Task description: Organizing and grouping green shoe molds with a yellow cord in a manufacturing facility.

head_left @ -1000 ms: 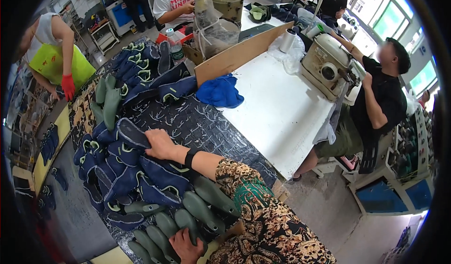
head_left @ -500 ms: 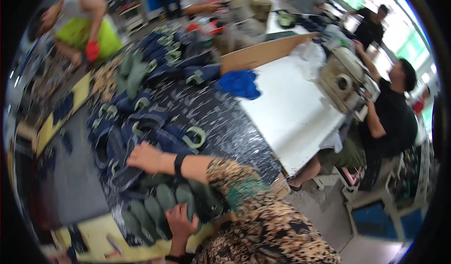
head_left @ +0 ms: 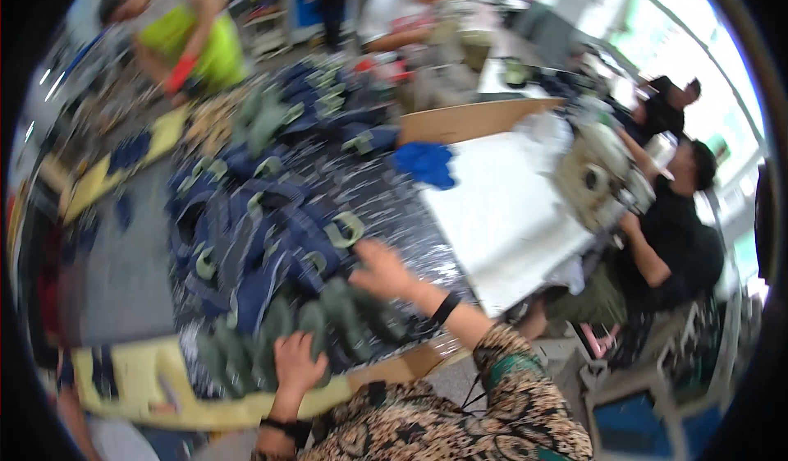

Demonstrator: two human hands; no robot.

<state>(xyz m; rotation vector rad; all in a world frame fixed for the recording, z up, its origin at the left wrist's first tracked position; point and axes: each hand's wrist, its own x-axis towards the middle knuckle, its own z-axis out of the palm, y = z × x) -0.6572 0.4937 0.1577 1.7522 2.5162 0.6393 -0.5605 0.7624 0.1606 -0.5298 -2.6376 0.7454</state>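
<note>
Across bench (head_left: 402,215), left hand (head_left: 297,362) at green lasts (head_left: 345,321), grip blurred, can't tell; right hand (head_left: 382,270) fingers apart; stray sweep could scatter blue uppers (head_left: 246,239)!

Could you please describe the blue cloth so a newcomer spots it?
Find the white tabletop, then the brown board along its far edge. The crumpled cloth lies by the board's left end, brighter blue than the navy shoe uppers nearby.

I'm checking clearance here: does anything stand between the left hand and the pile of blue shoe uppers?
Yes: the far ends of the green shoe lasts, just beyond the left hand, lie between it and the blue shoe uppers.
</note>
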